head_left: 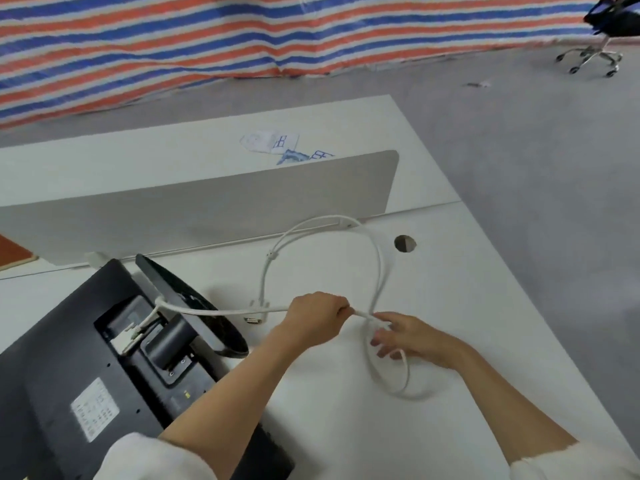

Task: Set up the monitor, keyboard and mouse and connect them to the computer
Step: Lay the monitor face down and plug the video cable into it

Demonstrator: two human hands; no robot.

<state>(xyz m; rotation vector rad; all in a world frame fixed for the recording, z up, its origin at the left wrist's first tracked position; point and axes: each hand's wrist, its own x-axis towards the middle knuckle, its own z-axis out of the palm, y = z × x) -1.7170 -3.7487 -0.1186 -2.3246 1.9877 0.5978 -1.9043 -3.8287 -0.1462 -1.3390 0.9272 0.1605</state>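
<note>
Left hand point(317, 315) fisted around the white cable point(225, 310), right hand point(403, 336) loosely curled through its loop, beside the face-down monitor point(86, 358).

One head-worn wide-angle view looks forward and steeply down from above a desk point(450, 306), close over it. The desk fills the lower frame; floor point(519, 150) and a striped tarp point(207, 36) cross the top.

white sleeves point(156, 459), pushed up, bare forearms
</note>
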